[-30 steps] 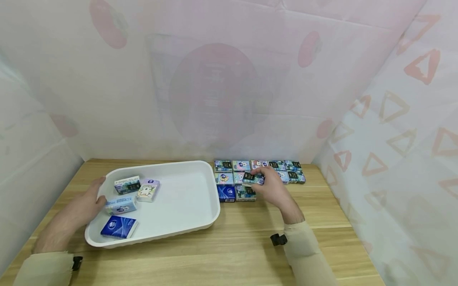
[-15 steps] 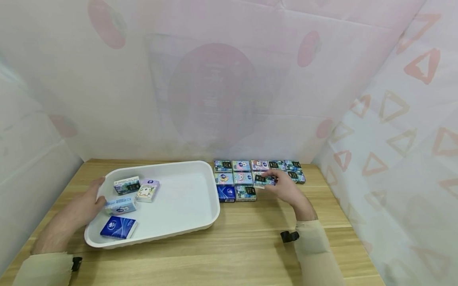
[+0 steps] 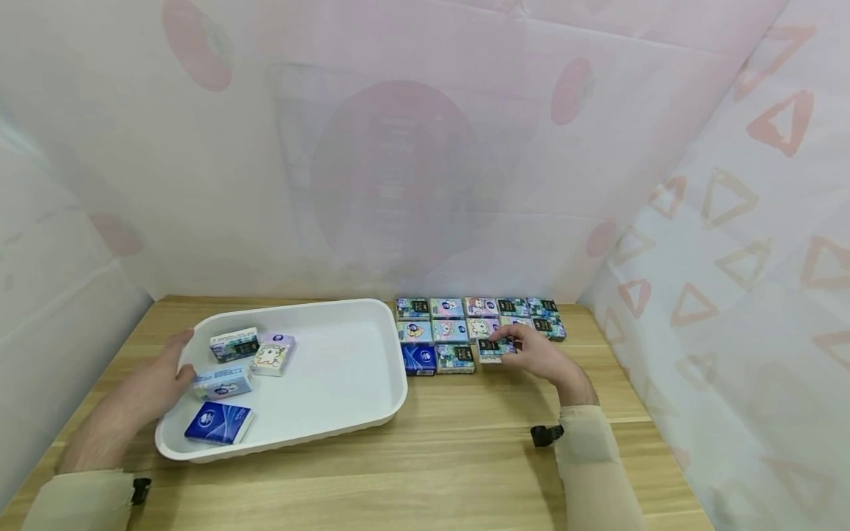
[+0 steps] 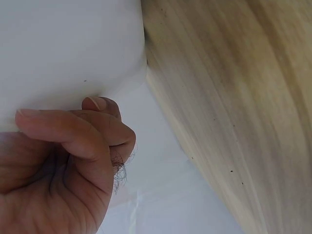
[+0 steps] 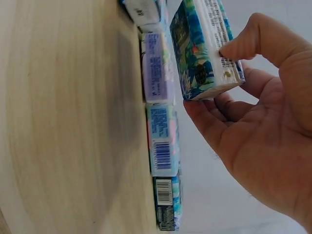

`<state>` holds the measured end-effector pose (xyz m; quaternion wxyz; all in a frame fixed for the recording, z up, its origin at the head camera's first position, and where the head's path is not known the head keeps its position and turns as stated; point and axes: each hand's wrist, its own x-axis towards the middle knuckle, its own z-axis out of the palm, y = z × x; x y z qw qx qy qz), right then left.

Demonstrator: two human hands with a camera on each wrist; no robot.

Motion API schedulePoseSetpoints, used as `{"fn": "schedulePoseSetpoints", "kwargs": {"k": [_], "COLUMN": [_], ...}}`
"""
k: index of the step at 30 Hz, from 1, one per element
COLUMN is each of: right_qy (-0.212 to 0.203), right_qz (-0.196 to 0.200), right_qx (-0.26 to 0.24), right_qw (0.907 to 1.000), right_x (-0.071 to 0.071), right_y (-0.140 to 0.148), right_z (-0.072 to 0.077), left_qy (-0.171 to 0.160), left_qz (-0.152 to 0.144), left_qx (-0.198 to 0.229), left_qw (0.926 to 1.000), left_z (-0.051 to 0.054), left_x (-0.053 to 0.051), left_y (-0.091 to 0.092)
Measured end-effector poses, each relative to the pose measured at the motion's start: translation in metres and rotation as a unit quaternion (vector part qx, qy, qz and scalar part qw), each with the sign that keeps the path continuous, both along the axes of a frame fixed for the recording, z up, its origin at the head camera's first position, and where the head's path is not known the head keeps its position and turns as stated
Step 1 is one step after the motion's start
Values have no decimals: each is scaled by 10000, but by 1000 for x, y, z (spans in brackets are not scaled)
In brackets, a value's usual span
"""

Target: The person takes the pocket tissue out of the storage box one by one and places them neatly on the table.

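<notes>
My right hand (image 3: 541, 358) pinches a small tissue pack (image 3: 493, 350) with a dark floral print, thumb on one side and fingers on the other. In the right wrist view the held pack (image 5: 207, 53) is raised off the table, apart from the packs beside it. At the tray's left end my left hand (image 3: 154, 383) grips the rim of the white tray (image 3: 332, 369). Inside the tray lie a floral pack (image 3: 235, 344), a lilac pack (image 3: 272, 354), a light blue pack (image 3: 223, 382) and a dark blue pack (image 3: 219, 423).
Against the back wall, right of the tray, tissue packs stand in two rows, among them a floral one (image 3: 413, 308). In front of them sit a blue pack (image 3: 419, 359) and another floral pack (image 3: 455, 358). The wooden table (image 3: 425, 472) extends towards me.
My right hand has carried the floral pack rightward, then nearer to me, from over the second row to right of the front floral pack. The left hand stays on the tray.
</notes>
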<state>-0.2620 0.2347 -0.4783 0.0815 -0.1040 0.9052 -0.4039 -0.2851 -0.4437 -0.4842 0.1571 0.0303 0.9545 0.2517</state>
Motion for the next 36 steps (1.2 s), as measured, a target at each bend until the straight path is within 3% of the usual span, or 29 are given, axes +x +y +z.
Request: {"fn": "schedulePoseSetpoints", "kwargs": {"k": [7, 15, 35, 36], "right_qy": [-82, 179, 142, 162], "right_qz": [84, 302, 139, 137], "right_qx": [222, 625, 995, 1027], "right_qw": [9997, 9974, 9948, 9945], "right_x": [-6, -8, -9, -9], "right_y": [0, -5, -9, -9], "right_z": [-10, -15, -21, -21], "left_qy": [-5, -38, 120, 112], "left_qz": [-19, -30, -83, -78], "left_qx": [38, 60, -53, -39], "left_qw": [10000, 10000, 9999, 9999], "left_z": [0, 2, 3, -8], "left_x": [2, 5, 4, -3], "left_y": [0, 2, 2, -5]}}
